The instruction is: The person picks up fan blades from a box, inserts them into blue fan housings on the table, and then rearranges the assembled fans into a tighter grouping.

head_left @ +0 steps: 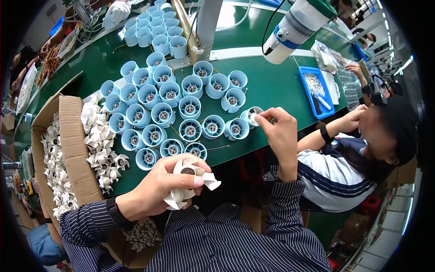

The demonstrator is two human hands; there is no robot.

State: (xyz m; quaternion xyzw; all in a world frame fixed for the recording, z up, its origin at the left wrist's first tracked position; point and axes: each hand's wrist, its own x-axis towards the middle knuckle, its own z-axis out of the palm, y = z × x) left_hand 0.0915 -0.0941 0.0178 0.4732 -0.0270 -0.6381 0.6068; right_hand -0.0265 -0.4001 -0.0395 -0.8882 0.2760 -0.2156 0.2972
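My left hand (152, 187) is closed around a few white plastic fan impellers (179, 198), their curved blades sticking out past the thumb. One impeller's dark round hub faces up. Over the right end of a group of light-blue round fan housings (162, 114), my right hand (282, 136) pinches with thumb and forefinger at a white fan impeller (253, 119). That impeller sits at the mouth of the rightmost blue housing (245, 113), and the fingertips partly cover it. The other nearby housings stand mouth up, with small motor parts showing inside.
A cardboard box (74, 149) of white impellers stands at the left, beside a loose impeller pile (100, 140). More blue housings (156, 27) stand farther back. A blue tray (322, 102) of small parts lies right, near a seated co-worker (340, 172). A white cylinder (294, 34) hangs above.
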